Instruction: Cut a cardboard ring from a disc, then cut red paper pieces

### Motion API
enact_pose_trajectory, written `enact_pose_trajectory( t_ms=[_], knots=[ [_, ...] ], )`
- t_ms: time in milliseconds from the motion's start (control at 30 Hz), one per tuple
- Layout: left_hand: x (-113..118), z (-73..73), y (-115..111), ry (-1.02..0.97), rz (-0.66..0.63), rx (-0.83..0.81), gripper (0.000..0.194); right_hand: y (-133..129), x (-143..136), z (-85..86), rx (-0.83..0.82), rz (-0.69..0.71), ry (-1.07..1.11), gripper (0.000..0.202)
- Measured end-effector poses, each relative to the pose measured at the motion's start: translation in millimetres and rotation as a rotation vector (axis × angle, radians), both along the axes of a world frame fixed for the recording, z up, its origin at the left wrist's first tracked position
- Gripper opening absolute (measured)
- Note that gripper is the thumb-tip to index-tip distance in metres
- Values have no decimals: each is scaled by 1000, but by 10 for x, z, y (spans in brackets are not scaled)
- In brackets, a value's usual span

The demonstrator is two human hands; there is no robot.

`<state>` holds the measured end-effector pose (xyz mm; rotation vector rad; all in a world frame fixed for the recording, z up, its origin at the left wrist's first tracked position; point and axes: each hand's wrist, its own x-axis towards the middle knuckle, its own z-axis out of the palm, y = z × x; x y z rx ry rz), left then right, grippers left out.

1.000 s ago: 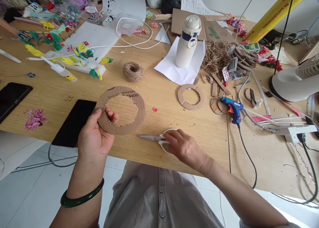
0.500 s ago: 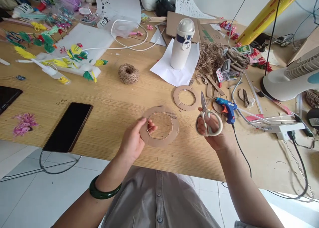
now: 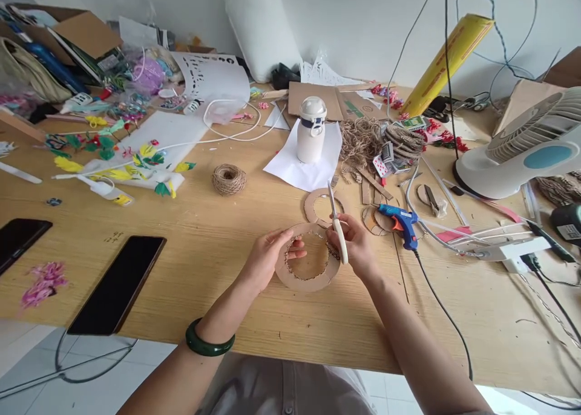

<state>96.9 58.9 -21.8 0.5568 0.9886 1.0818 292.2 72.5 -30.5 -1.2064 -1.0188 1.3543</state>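
My left hand (image 3: 267,256) grips the left side of a cardboard ring (image 3: 302,282), thumb on top and fingertips showing through the hole. The ring's inner edge is rough and jagged. My right hand (image 3: 356,245) is closed round the pale handles of a pair of scissors (image 3: 338,230), whose blades point away from me. Its fingers are at the ring's right side; whether they press on it I cannot tell. Just beyond lies a second cardboard ring (image 3: 311,206) on the table, partly covered by the scissors and the held ring.
A ball of twine (image 3: 229,179) and a white bottle (image 3: 311,137) on paper stand further back. To the right lie a blue glue gun (image 3: 402,221), a power strip (image 3: 508,250) and a white fan (image 3: 521,149). A dark phone (image 3: 118,285) lies at left near the table edge.
My right hand has brought the scissors leftward to the ring, turning them edge-on. The held ring has shifted slightly right and rotated. The head view has tilted up.
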Motion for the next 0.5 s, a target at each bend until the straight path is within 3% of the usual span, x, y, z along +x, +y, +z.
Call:
enact_pose_trajectory(
  t_ms=[133,267,500],
  knots=[
    [25,23,126,-219,-85,2,40,79,68,-58,12,-166,50,45],
    [151,-33,105,-351,-132,29,46,85,111,-162,25,-307,71,45],
    [238,36,83,-127,-134,265,38,-43,49,-201,49,-331,4,44]
  ],
)
